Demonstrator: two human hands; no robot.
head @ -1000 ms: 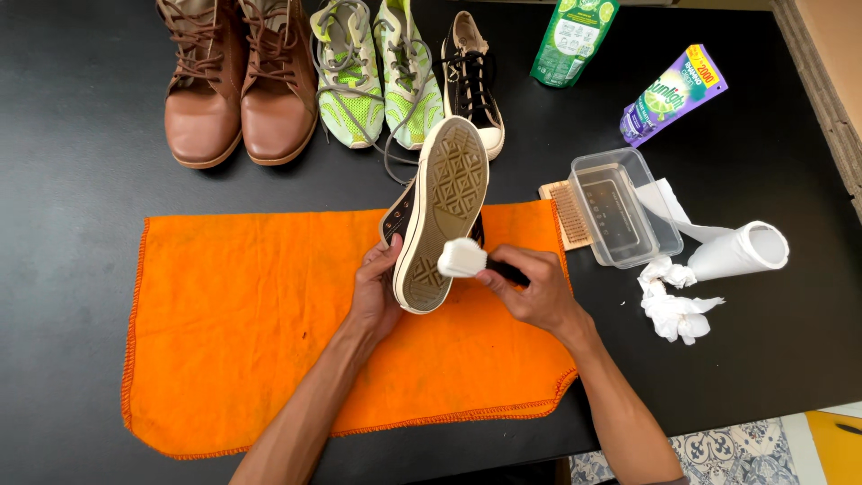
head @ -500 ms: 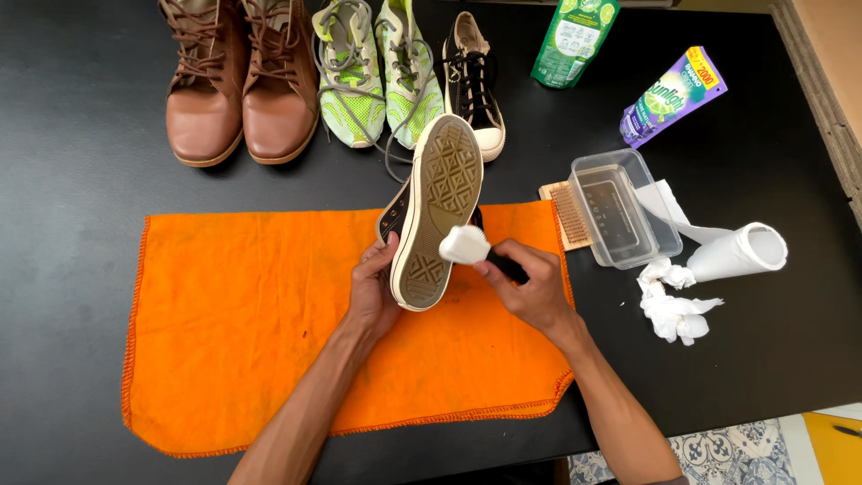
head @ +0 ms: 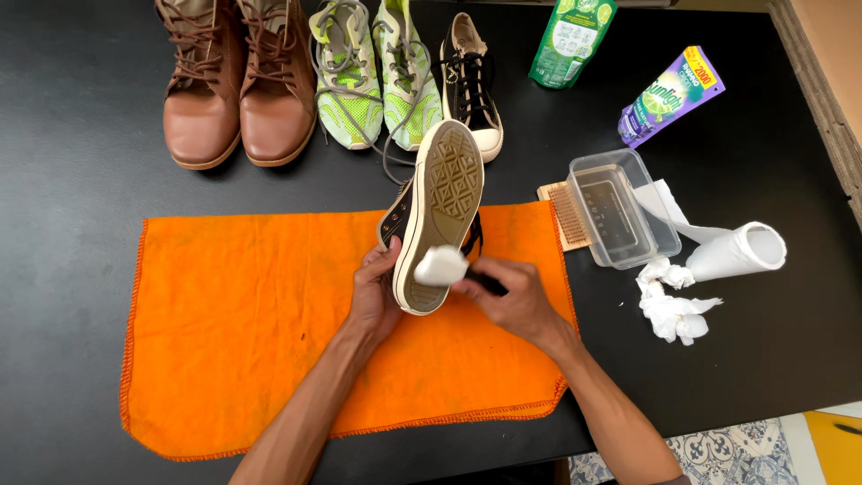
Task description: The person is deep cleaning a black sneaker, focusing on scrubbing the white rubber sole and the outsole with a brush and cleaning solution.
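Observation:
My left hand (head: 377, 289) grips a black canvas sneaker (head: 440, 208) by its heel, sole turned up toward me, above an orange cloth (head: 242, 314) spread on the black table (head: 81, 207). My right hand (head: 514, 296) holds a dark-handled tool tipped with a white pad (head: 440, 265), and the pad presses on the heel part of the tan sole. The sneaker's toe points away from me, toward the row of shoes.
Along the far edge stand a pair of brown leather boots (head: 235, 81), a pair of green running shoes (head: 373, 72) and the other black sneaker (head: 471, 81). To the right are a green pouch (head: 570, 40), a purple tube (head: 669, 94), a clear plastic tub (head: 621, 208), a wooden brush (head: 566, 216), a paper roll (head: 738, 251) and crumpled tissue (head: 672, 305).
The white pad has slid along the sole, up toward the middle and back down toward the heel. The sneaker stays held in the same spot.

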